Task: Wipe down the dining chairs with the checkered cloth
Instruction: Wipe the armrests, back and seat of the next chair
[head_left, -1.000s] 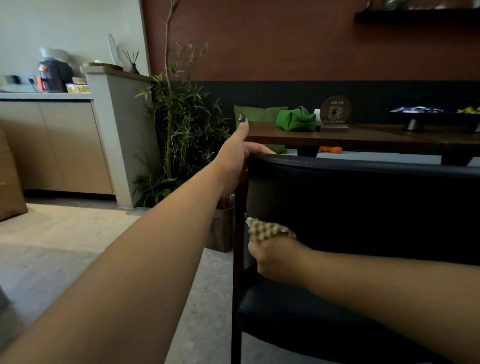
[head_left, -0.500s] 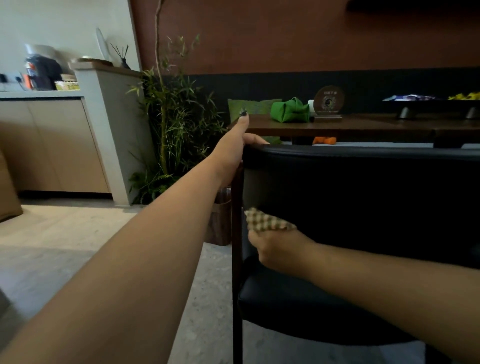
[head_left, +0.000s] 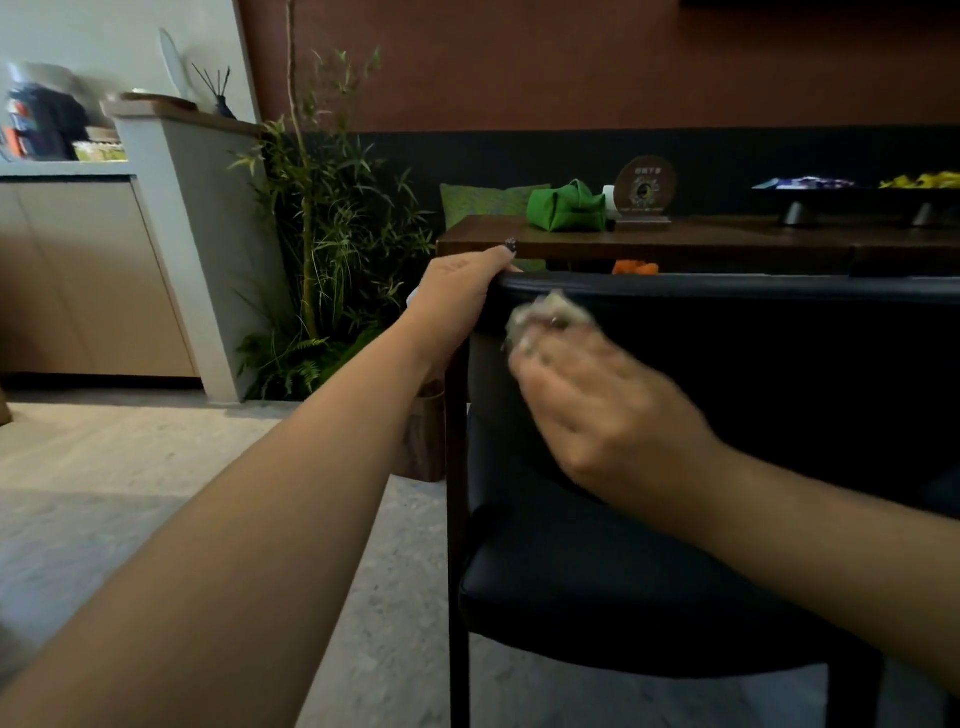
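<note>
Black dining chair (head_left: 597, 587) stood steadied by left hand (head_left: 457, 296) gripping its top-rail corner, right hand (head_left: 597, 405) holding the blurred checkered cloth (head_left: 550, 317) bunched against the upper backrest; slick upholstery might let the wad slip; dark table (head_left: 675, 241) just beyond crowded reach, green pouch (head_left: 566, 205) atop.

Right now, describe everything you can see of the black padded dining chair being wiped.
The black padded dining chair looks upholstered in smooth, slightly glossy leather-like material, with a curved backrest, a cushioned seat and a dark wooden-looking upright post at its left edge. It stands upright on the pale floor, facing the dark wooden table behind it. The left hand grips the top left corner of the backrest. The right hand presses a blurred checkered cloth against the backrest's inner face just below the top rim.
</note>
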